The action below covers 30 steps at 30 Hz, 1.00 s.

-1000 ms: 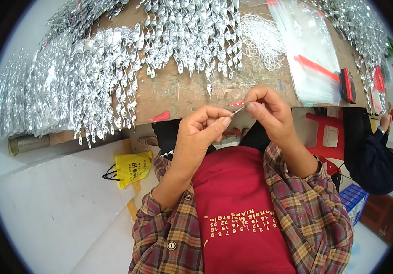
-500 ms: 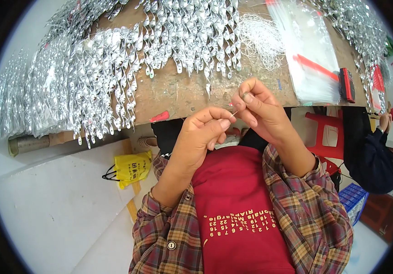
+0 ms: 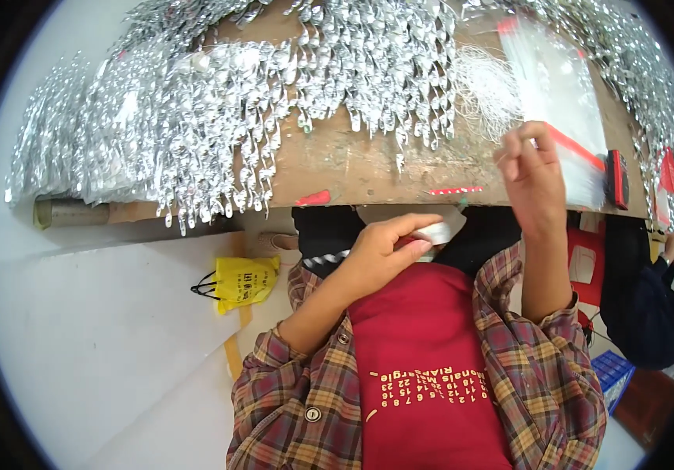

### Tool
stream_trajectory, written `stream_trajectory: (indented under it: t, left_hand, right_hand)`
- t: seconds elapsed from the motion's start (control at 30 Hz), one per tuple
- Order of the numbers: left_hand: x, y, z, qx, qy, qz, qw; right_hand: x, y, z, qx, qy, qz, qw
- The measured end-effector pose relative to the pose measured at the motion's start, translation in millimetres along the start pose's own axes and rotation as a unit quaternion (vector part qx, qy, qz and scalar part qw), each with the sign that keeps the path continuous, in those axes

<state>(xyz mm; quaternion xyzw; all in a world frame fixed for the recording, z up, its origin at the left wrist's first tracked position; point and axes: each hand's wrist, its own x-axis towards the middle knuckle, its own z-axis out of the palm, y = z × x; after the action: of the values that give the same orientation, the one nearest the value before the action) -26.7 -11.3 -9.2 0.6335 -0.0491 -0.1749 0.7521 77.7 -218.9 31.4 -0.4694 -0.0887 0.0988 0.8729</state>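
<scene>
My left hand (image 3: 388, 254) is low in front of the table edge, just above my lap. Its thumb and forefinger close around a small white, glossy piece (image 3: 439, 232), whose exact kind I cannot make out. A pale striped strip (image 3: 327, 258) shows behind the left wrist. My right hand (image 3: 538, 184) is raised over the table edge, fingers curled in and slightly blurred; whatever may be between them is hidden. Just beyond its fingertips lie a loose tangle of white thread (image 3: 487, 90) and a stack of clear plastic bags with red strips (image 3: 580, 149).
Twisted silver foil strips (image 3: 219, 125) cover the left and middle of the wooden table (image 3: 337, 168), hanging over its edge. A red-and-black box (image 3: 617, 180) sits at the right. A yellow bag (image 3: 244, 283) lies below left. Another person (image 3: 642, 298) sits at the far right.
My hands, earlier together at a thin thread, have parted. The right went up and right toward the thread tangle; the left dropped lower, where a white piece now shows at its fingers.
</scene>
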Motion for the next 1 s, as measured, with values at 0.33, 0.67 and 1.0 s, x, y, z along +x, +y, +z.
stream_trajectory:
  t: [0.33, 0.67, 1.0]
  left_hand:
    - [36, 77, -120, 0.484, 0.449, 0.216, 0.719]
    - [49, 95, -207, 0.706, 0.468, 0.177, 0.502]
    - [23, 35, -64, 0.591, 0.290, 0.292, 0.694]
  right_hand:
    - [-8, 17, -16, -0.125, 0.033, 0.000, 0.992]
    - [11, 37, -24, -0.453, -0.010, -0.076, 0.888]
    - [41, 66, -6, -0.594, -0.079, -0.094, 0.795]
